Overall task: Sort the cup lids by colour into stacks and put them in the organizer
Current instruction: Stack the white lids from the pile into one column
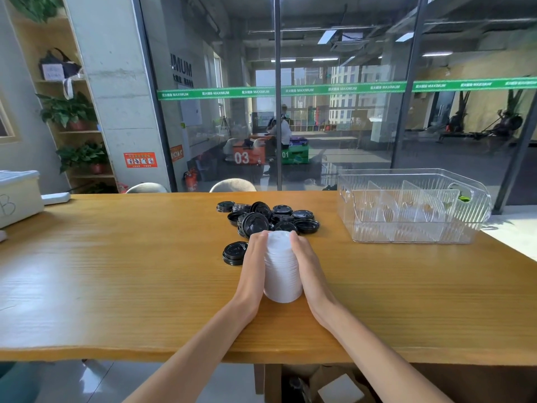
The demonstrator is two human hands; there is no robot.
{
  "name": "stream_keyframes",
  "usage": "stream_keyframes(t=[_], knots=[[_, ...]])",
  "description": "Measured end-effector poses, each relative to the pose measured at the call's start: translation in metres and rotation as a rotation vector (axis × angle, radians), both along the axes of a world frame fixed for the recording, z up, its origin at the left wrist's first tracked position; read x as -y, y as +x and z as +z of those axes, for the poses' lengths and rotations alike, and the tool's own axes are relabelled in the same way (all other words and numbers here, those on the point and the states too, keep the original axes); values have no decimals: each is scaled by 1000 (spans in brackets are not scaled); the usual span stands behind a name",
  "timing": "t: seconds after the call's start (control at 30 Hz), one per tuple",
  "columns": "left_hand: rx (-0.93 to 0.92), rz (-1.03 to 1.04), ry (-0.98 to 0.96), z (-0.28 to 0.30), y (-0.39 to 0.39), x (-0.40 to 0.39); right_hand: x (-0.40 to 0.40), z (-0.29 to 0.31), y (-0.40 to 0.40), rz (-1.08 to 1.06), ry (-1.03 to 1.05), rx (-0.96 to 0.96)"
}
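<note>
A tall stack of white cup lids (281, 267) stands on the wooden table (116, 271) in front of me. My left hand (252, 267) presses flat against its left side and my right hand (308, 264) against its right side, fingers straight. Behind the stack lies a loose pile of black lids (268, 218), several overlapping. A short stack of black lids (234, 253) sits just left of my left hand. The clear plastic organizer (412, 205) with upright dividers stands at the far right of the table; no lids show in it.
A pale storage box (17, 196) sits at the table's far left edge with a white bar-shaped object (55, 197) beside it. Chair backs (232, 185) rise behind the table, in front of a glass wall.
</note>
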State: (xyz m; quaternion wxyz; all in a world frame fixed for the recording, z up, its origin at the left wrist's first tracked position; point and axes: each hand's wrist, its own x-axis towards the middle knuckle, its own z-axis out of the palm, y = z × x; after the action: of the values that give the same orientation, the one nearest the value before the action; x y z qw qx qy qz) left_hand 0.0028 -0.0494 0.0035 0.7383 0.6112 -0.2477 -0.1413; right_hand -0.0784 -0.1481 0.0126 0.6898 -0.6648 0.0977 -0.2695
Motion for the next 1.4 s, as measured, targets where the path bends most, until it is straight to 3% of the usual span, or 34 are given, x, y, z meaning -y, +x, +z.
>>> stream_keyframes(t=[0.2, 0.43, 0.7, 1.4], knots=[[-32, -52, 1, 1, -3, -3, 10, -5, -11, 103, -165, -13], [-77, -55, 14, 12, -10, 7, 15, 1, -17, 75, -165, 25], [-51, -134, 34, 34, -47, 49, 56, 15, -55, -29, -144, 41], [24, -353, 141, 23, -131, 168, 176, 0, -158, -358, -139, 13]])
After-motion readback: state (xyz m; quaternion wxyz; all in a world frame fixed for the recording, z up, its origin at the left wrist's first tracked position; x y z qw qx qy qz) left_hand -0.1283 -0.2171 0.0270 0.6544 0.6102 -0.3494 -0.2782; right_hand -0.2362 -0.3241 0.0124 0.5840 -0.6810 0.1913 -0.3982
